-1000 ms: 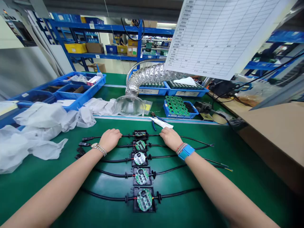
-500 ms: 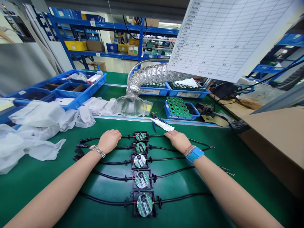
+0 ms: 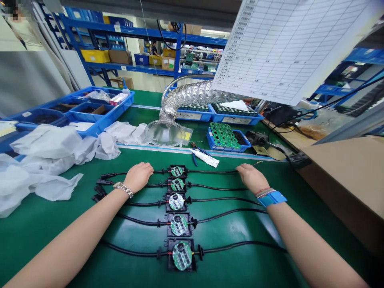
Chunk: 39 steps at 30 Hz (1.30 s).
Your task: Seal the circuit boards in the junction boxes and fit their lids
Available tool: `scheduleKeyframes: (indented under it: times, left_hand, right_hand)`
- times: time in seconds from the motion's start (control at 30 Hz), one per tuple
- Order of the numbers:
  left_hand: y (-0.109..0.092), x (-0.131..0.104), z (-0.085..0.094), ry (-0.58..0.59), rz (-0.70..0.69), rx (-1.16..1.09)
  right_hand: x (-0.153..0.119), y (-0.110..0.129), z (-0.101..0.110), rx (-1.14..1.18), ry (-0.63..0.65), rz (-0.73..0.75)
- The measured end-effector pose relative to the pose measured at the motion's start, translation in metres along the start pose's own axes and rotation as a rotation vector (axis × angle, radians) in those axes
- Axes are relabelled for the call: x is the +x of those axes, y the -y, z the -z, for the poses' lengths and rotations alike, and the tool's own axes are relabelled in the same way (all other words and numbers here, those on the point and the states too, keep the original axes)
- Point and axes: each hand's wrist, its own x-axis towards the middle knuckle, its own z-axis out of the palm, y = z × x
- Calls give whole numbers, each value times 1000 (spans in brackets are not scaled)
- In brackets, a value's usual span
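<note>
Several black plastic housings [image 3: 170,257] stand in a column on the green work surface, each with a round green circuit board [image 3: 182,255] in it. Black cables run out of both sides of every housing. At the farthest one, my left hand [image 3: 139,177] is closed round the left cable [image 3: 157,172], its fingertips just short of the grommet. My right hand [image 3: 251,177] pinches the right cable [image 3: 213,172] of that same housing near its far end. That cable lies fairly straight between housing and hand. Black connectors [image 3: 104,182] end the left cables.
White wrapped bundles [image 3: 48,146] and a blue divided bin [image 3: 99,124] are at left. Behind the housings lie pliers [image 3: 195,159], a white tube [image 3: 207,157], a fume extraction hood [image 3: 165,134] and a blue tray [image 3: 229,149] of boards. A cardboard box [image 3: 345,160] borders the right.
My right hand has slid rightward along the farthest cable, away from the white tube, and that cable is straighter. My left hand has stayed in place.
</note>
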Motion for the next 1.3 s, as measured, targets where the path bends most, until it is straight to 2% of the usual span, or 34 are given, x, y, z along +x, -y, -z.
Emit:
scheduleKeyframes:
  times: [0.2,0.33,0.43,0.57,0.67,0.73,0.87,1.0,1.2,1.3]
  left_hand:
    - [0,-2,-2,-3,-1,-8]
    - [-1,-2,3,-1,11,-14]
    - [-6,-8,16,-18,12,-42]
    - [-21,-22,33,40,-61,-148]
    - [-29,-29,32,128,-69,-187]
    - [-30,-30,27,144,-39,-177]
    - [-25,-28,19,86,-86,-132]
    - [-22,-28,19,50,-128,-91]
    - [-24,-31,15,15,-110,-36]
    - [-24,-34,14,23,-84,-58]
  right_hand:
    - [0,7,-9,41,-13,59]
    - [2,16,0,66,-47,60]
    - [1,42,15,117,-86,89]
    - [-3,96,34,398,-102,286]
    - [-3,128,38,446,-31,354]
    - [-1,139,36,421,-17,347]
    - [1,143,30,375,-47,339]
    - [-2,143,27,312,-77,352]
    - [-12,146,27,267,-103,361]
    - [-7,137,31,292,-107,369]
